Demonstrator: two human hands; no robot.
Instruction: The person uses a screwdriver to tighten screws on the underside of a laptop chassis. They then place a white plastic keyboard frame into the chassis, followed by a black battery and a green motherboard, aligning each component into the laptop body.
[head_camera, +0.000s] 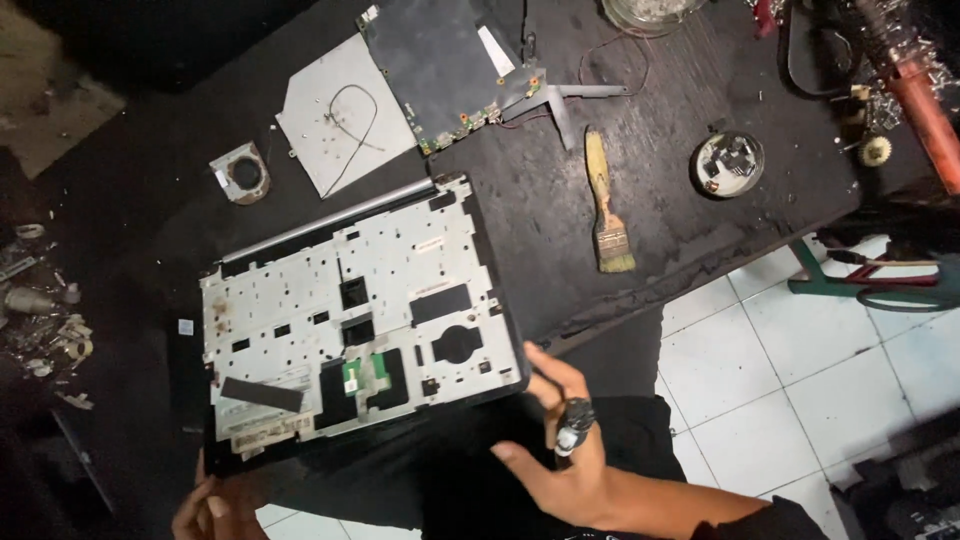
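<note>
The left hand (215, 505) gripped the near left corner of the laptop shell (350, 320). The shell lay tilted on the dark table (600, 180), long side running left to right. The right hand (560, 450) held its near right corner, fingers curled.

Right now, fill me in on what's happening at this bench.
A person holds an opened laptop shell over a dark table, inner metal frame facing up. The right hand grips its near right corner and also holds a small dark tool; the left hand supports the near left corner. Farther back lie a circuit board, a grey plate, a small fan, a paintbrush and a round tin of small parts.
</note>
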